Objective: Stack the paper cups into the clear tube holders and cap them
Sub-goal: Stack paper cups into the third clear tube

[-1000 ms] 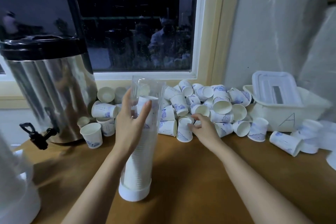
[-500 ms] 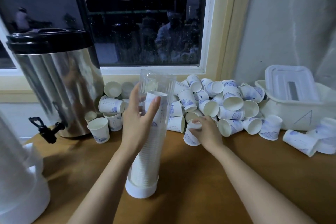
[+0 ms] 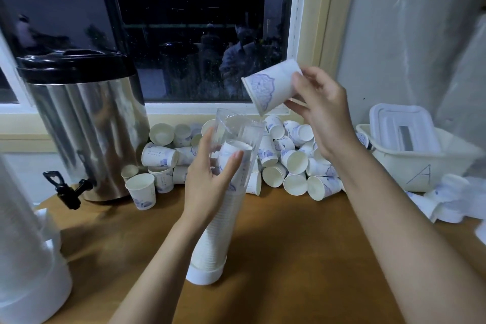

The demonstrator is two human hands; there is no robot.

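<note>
A person stands at a wooden table (image 3: 289, 258) under a dark window. Their left hand (image 3: 207, 184) wraps its thumb and fingers round the upper part of a clear tube (image 3: 238, 131), which stands slightly tilted on a white cap (image 3: 203, 273) on the table. A stack of nested cups (image 3: 223, 223) fills most of the tube. Their right hand (image 3: 320, 108) pinches a paper cup (image 3: 271, 84) by its base end, holding it tipped on its side just above the tube's open top, mouth facing left and down. Behind the tube, a heap of loose cups (image 3: 294, 163) lies against the wall. A steel urn (image 3: 89, 134) with a black tap stands to the left. A white tub (image 3: 426, 166) marked "A", with a lid (image 3: 402, 126) lying in it, sits to the right.
</note>
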